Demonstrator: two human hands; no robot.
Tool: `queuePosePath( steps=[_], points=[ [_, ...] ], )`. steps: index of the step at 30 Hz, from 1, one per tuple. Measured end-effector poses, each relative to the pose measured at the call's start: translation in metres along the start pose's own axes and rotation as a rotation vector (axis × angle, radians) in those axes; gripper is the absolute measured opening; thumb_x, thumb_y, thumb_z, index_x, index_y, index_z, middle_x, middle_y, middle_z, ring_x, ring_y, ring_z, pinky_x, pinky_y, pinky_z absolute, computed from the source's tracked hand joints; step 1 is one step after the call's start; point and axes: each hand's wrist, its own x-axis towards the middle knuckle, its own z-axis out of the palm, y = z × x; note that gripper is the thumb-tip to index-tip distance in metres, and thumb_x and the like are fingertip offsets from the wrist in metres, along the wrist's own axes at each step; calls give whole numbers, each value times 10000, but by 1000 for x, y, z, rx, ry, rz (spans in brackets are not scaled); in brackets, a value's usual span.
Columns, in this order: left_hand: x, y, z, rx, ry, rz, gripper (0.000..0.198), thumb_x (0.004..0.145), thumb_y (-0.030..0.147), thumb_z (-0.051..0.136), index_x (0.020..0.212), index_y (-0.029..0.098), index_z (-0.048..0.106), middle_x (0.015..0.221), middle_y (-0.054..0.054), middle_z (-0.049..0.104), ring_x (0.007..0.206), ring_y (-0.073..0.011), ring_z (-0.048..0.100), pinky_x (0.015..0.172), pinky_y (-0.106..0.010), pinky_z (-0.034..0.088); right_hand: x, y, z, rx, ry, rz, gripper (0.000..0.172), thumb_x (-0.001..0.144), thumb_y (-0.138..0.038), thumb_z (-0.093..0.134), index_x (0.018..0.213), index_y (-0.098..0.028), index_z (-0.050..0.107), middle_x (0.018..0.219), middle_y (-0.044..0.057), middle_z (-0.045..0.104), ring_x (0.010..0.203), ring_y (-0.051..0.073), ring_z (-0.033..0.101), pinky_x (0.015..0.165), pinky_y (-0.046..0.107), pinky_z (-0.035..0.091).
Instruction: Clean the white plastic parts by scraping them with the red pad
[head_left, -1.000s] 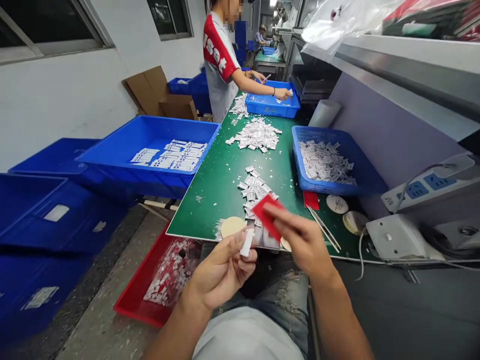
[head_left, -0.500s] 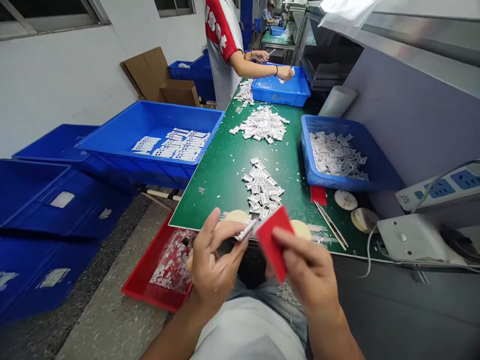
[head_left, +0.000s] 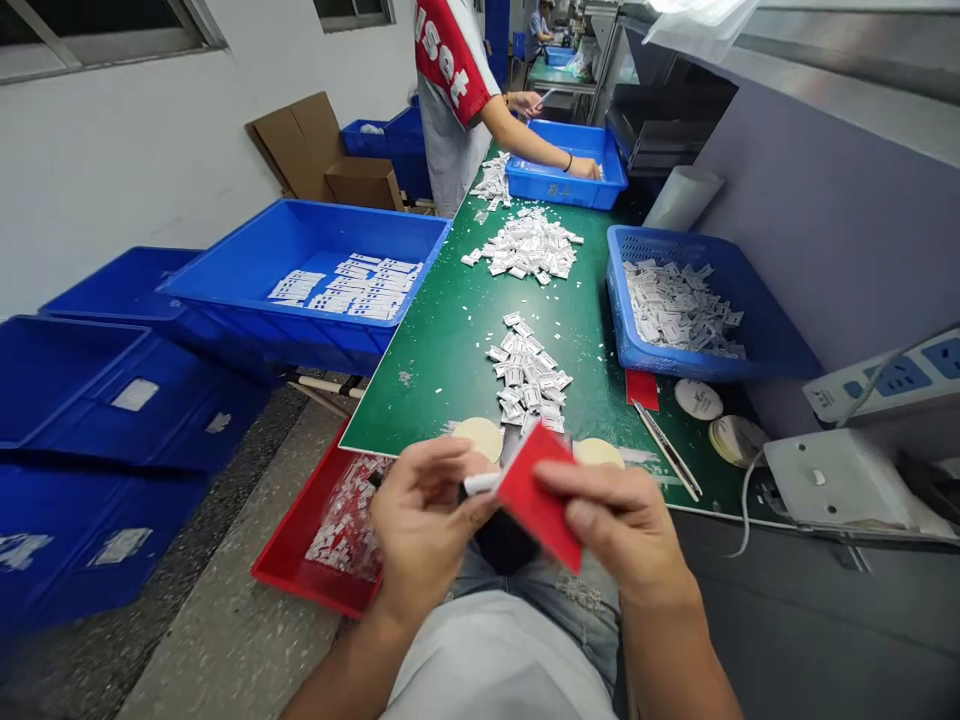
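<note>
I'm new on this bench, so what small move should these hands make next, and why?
Probably bring the edge of the red card onto the white strip pinched in the left hand. The right hand already holds the card up right beside that strip, so a slight shift should do it.

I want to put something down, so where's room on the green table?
Bare green mat lies left of the middle pile of white labels, and between that pile and the blue basket, with only small scraps. The near edge is crowded: round tan pads, metal tweezers, left hand with a white strip, right hand with a red card.
</note>
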Motion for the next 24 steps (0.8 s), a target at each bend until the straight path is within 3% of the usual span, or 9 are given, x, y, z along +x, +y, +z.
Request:
queuePosePath(
  steps=[1,4,6,10,13,15,18,21,24],
  points=[
    [4,1,2,-101,-44,-152,360,692,287,996,931,204,741,733,1,795,634,-142,753,636,-219,617,2,-2,-1,-42,-58,28,290,926,-430,812,1173,-285,861,935,50,879,739,224,804,723,337,665],
    [12,4,6,-370,-122,-455,390,625,388,1026,779,190,727,666,3,754,570,-101,696,558,-161,566,7,-9,-4,-71,261,-42,300,972,-438,760,1223,-295,838,1026,39,878,783,204,803,746,317,659],
    [13,6,7,-474,-164,-575,381,627,367,1029,792,196,731,660,11,743,560,-87,678,563,-153,563,8,-14,-4,-95,93,-46,309,953,-457,774,1198,-285,850,1027,52,879,849,237,816,784,346,667],
    [8,7,7,-573,-197,-677,384,637,333,1027,818,197,717,678,19,731,588,-83,677,593,-150,560,8,-21,-2,-140,139,-55,276,980,-411,746,1208,-293,845,1217,47,847,1101,275,796,936,380,646],
    [7,6,6,-606,-210,-716,382,676,318,1009,857,204,694,729,22,731,624,-75,671,630,-151,557,8,-20,-1,-120,0,-28,262,974,-401,750,1179,-279,858,1125,51,868,1040,276,810,910,384,655],
    [8,6,6,-627,-216,-714,388,690,312,1000,847,214,659,737,29,710,685,-87,674,663,-167,561,7,-16,0,-134,142,-23,257,974,-389,753,1184,-282,856,1106,47,869,1035,263,804,927,378,644],
    [9,3,5,-523,-226,-570,333,746,253,960,877,228,655,755,30,716,749,-101,688,696,-186,570,0,-12,0,-58,394,1,292,986,-406,749,1245,-300,831,1165,49,851,1000,236,793,885,346,644],
    [5,-6,-1,-107,-143,-130,280,800,142,904,985,235,716,869,3,787,815,-130,755,797,-252,620,-12,-12,3,106,205,39,324,981,-475,742,1238,-301,836,949,44,855,651,171,740,603,283,618],
    [-1,-16,-11,198,-25,257,329,714,99,943,924,246,737,910,7,806,878,-206,804,831,-356,665,-17,-13,7,129,84,53,307,970,-461,758,1212,-294,848,911,34,845,617,152,707,581,266,599]
  ],
)
